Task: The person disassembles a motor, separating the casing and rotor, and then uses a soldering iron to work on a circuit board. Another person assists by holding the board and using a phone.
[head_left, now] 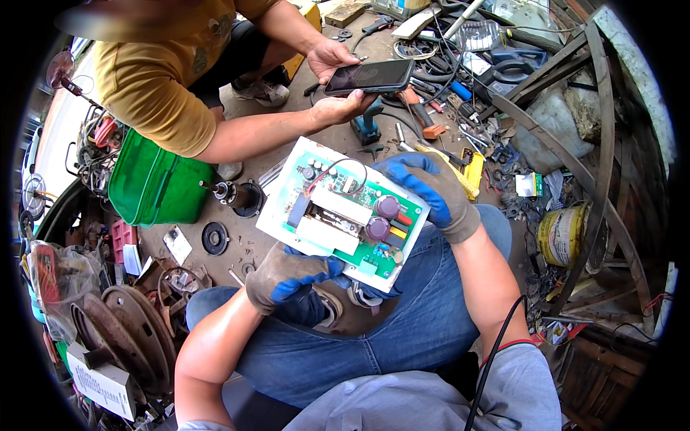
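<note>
Between my gloved hands, above my knees, I hold a green circuit board (348, 244) in a white open housing (285, 188). Two purple-topped round capacitors (382, 218), pale metal heat sinks and a few wires show on it. My left hand (291, 276), in a grey and blue glove, grips the near left edge. With the same kind of glove, my right hand (431, 188) is closed round the far right edge. Parts of the fingers are hidden under the housing. Across from me, another person holds a dark smartphone (370, 76) in both hands.
A green plastic bin (158, 176) stands left, beside a motor part with a shaft (236, 197) and a black ring (215, 238). A teal power drill (366, 123) and an orange-handled hammer (424, 115) lie ahead. Scattered tools, a yellow bucket (561, 235) and curved metal strips crowd the right.
</note>
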`<state>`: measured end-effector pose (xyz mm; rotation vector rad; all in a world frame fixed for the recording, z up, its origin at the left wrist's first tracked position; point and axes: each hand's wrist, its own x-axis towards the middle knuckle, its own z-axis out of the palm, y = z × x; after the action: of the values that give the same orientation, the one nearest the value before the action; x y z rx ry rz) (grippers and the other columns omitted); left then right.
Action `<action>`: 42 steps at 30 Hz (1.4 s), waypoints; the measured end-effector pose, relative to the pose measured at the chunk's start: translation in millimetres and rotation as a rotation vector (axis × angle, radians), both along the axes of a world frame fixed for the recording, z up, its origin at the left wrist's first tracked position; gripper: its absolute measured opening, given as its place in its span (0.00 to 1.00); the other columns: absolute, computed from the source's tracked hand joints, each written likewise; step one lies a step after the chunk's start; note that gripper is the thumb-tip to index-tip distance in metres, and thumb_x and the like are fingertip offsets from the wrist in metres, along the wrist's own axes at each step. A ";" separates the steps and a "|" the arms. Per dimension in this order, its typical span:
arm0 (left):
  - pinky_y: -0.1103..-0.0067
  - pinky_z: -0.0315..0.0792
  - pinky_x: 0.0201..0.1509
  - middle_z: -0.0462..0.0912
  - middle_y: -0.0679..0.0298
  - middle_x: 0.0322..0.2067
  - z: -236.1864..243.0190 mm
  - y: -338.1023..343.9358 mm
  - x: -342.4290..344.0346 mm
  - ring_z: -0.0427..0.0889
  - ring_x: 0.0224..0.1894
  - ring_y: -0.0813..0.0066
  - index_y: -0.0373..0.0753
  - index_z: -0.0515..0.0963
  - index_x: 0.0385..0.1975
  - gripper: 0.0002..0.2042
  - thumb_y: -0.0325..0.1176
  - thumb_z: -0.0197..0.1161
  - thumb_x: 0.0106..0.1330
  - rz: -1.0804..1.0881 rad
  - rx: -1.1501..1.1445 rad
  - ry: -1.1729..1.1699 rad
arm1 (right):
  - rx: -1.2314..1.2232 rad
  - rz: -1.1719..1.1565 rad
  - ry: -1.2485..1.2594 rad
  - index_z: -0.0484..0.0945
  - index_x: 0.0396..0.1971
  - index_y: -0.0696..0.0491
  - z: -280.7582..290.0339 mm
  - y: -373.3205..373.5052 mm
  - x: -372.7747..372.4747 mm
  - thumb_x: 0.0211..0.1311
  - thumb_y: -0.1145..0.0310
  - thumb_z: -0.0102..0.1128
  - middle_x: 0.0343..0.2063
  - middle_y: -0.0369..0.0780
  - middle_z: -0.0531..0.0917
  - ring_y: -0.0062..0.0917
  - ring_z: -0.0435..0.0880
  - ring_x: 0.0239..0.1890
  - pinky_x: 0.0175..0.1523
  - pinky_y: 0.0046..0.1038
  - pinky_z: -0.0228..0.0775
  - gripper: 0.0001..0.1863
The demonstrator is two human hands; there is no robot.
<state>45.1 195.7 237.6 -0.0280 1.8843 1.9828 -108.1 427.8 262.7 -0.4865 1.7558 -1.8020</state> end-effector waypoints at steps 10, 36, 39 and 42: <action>0.67 0.74 0.51 0.80 0.57 0.47 -13.5 4.6 5.1 0.80 0.46 0.65 0.32 0.71 0.55 0.21 0.34 0.64 0.64 0.049 0.261 0.252 | 0.105 0.100 0.430 0.81 0.42 0.63 -11.0 5.3 -4.3 0.69 0.68 0.51 0.39 0.43 0.85 0.22 0.83 0.39 0.46 0.24 0.75 0.15; 0.73 0.83 0.42 0.80 0.57 0.48 -23.8 7.2 -5.7 0.83 0.45 0.66 0.39 0.70 0.57 0.17 0.36 0.56 0.70 0.344 0.742 -0.414 | -0.194 0.071 -0.055 0.77 0.48 0.66 10.6 -3.7 9.8 0.59 0.70 0.59 0.41 0.42 0.83 0.18 0.80 0.42 0.49 0.21 0.72 0.20; 0.74 0.82 0.45 0.81 0.59 0.47 -21.6 7.6 -9.2 0.83 0.46 0.67 0.40 0.70 0.56 0.16 0.36 0.55 0.71 0.299 0.790 -0.372 | -0.162 0.092 -0.032 0.77 0.49 0.66 14.8 -1.5 10.1 0.59 0.68 0.60 0.44 0.44 0.82 0.22 0.81 0.45 0.53 0.25 0.72 0.21; 0.74 0.79 0.50 0.80 0.60 0.49 -23.9 6.4 -11.2 0.82 0.48 0.68 0.39 0.70 0.57 0.16 0.33 0.55 0.70 0.327 0.842 -0.446 | -0.151 0.089 -0.024 0.78 0.48 0.66 17.5 -0.8 10.9 0.58 0.68 0.61 0.45 0.45 0.82 0.23 0.81 0.46 0.54 0.25 0.72 0.21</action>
<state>33.9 202.0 213.7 -0.5134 0.7206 2.5626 -97.2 427.0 280.2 -0.5918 1.5641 -1.8782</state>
